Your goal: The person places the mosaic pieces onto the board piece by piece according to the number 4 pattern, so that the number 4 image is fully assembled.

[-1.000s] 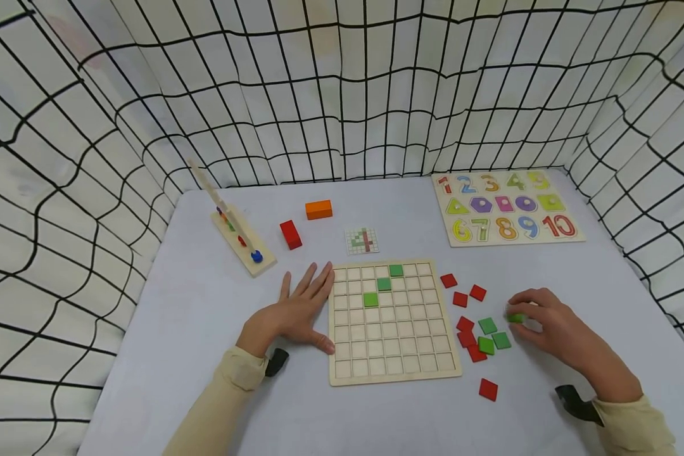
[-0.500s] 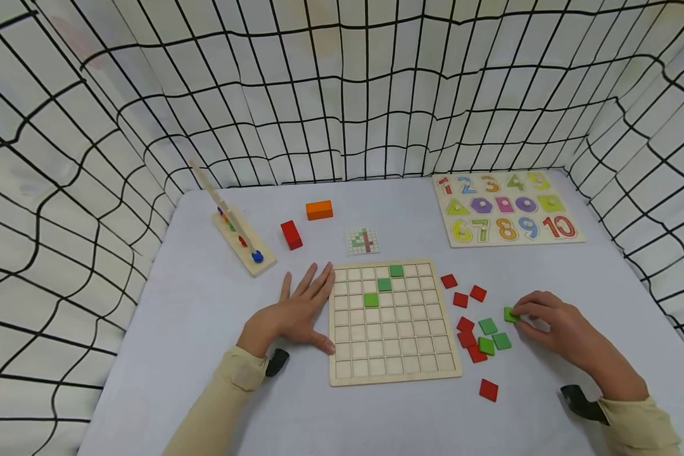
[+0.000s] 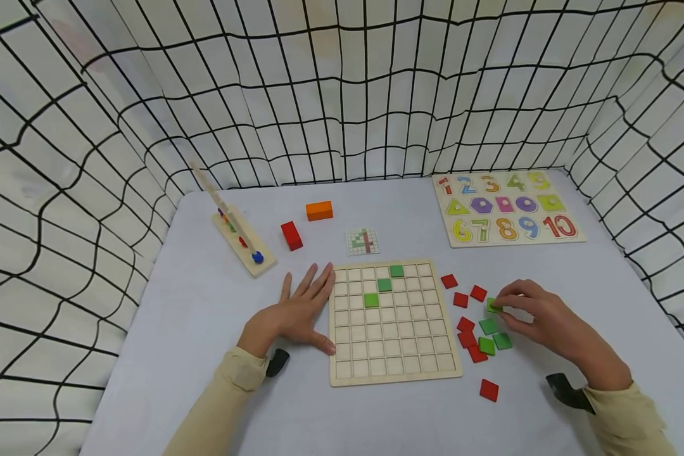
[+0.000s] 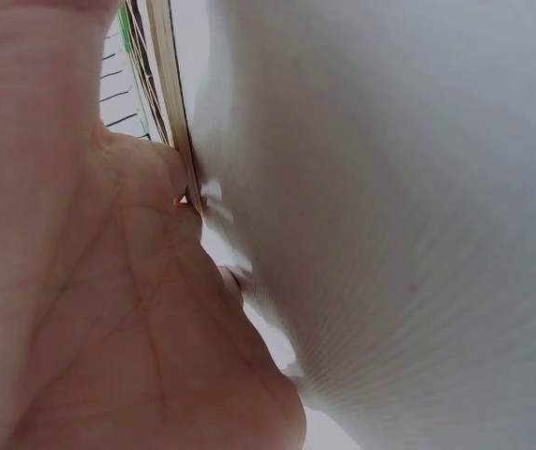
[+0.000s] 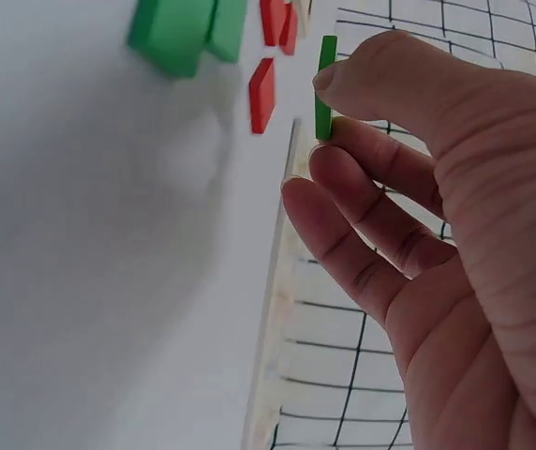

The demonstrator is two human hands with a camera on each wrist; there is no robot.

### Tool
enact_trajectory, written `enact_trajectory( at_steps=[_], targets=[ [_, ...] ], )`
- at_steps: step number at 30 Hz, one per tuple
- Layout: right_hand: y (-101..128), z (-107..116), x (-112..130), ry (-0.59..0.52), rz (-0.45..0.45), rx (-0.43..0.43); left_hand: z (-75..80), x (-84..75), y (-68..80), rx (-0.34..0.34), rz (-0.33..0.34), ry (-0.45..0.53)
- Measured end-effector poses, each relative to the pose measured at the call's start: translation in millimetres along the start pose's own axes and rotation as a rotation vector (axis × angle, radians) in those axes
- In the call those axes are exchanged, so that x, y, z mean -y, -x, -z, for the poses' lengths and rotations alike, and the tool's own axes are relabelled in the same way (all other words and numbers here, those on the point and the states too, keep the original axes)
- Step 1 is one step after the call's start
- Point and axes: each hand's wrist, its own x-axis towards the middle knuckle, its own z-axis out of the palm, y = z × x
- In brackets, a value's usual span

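Observation:
A wooden grid board lies in front of me with three green tiles set in a diagonal near its top. My left hand rests flat on the table, fingers straight, touching the board's left edge. My right hand pinches one green tile between thumb and fingertips, lifted just above the loose tiles; the right wrist view shows this green tile edge-on in the pinch. Loose red tiles and green tiles lie right of the board.
A small pattern card sits behind the board. A red block, an orange block and a wooden peg stand are at the back left. A number puzzle board lies back right. Netted walls enclose the table.
My right hand has lifted the green tile off the table and carried it leftward toward the board. The left hand has stayed where it was.

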Motion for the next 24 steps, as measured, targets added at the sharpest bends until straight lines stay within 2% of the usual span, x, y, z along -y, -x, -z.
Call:
enact_trajectory(
  at_steps=[5,13,24],
  targets=[
    [-18,0,9,-0.028,0.037,0.016,0.1,-1.2,-0.8,0.005,0.006,0.0],
    [-44,-12,18,-0.096,0.165,0.019,2.1,-2.3,0.4,0.009,0.013,-0.009],
    [-68,-38,46,-0.155,0.195,0.09,1.2,-0.7,0.0,0.015,0.001,0.001]
  ],
)
